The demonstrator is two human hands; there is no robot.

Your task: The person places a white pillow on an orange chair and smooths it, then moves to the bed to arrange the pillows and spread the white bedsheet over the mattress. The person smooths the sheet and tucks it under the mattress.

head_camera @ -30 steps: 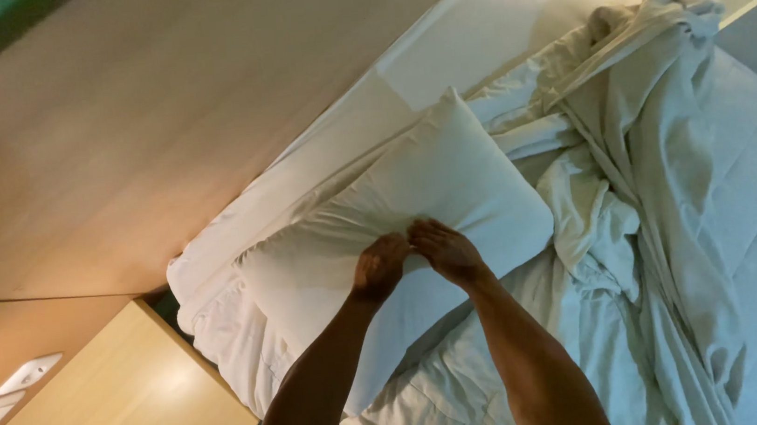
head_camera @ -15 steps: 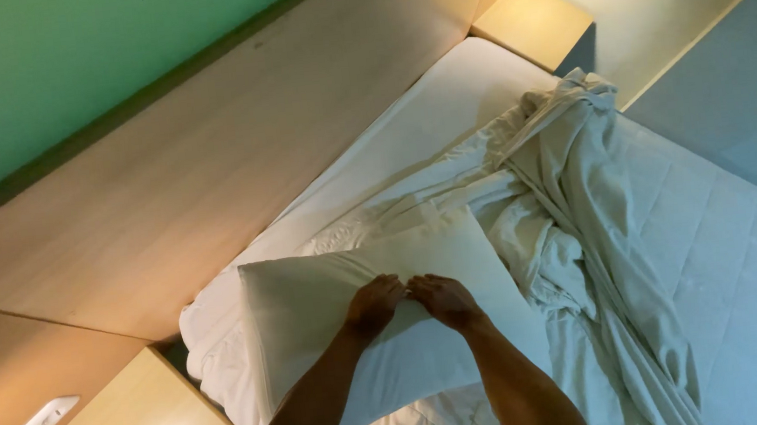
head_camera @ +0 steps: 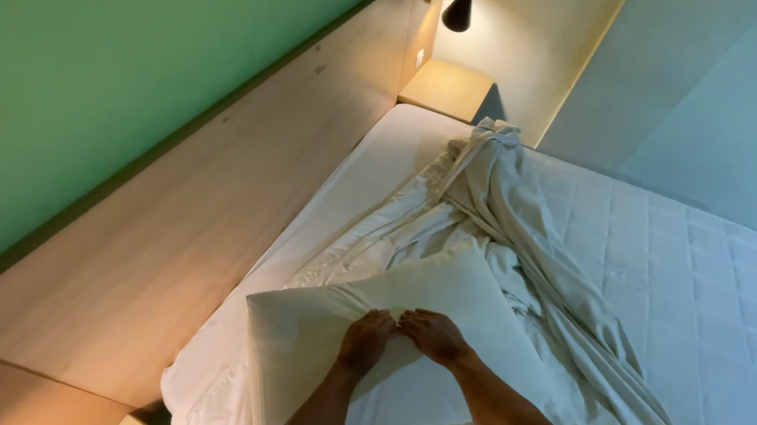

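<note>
Here both hands meet on the white pillow point(head_camera: 384, 352), which lies on the bed near the wooden headboard point(head_camera: 211, 221). The left hand point(head_camera: 365, 337) and the right hand point(head_camera: 433, 334) sit side by side at the pillow's middle, fingers curled down and pinching the fabric of the case; each holds a fold of cloth rather than lying flat. Compared with a second ago, the hands keep the same paired grip while the pillow has turned and slid slightly away from the headboard, its long edge now running nearly parallel to it. The view has also tipped upward, so the green wall point(head_camera: 103, 91) above the headboard and the black wall lamp point(head_camera: 457, 9) at the headboard's far end come into sight. The change suggests the pillow is being lifted or shaken within its case, not set down. A rumpled sheet point(head_camera: 500, 209) trails away from the headboard, just beside the pillow, over the bare quilted mattress point(head_camera: 716, 299). A small wooden bedside shelf point(head_camera: 446, 89) stands at the headboard's far corner, below the lamp.
</note>
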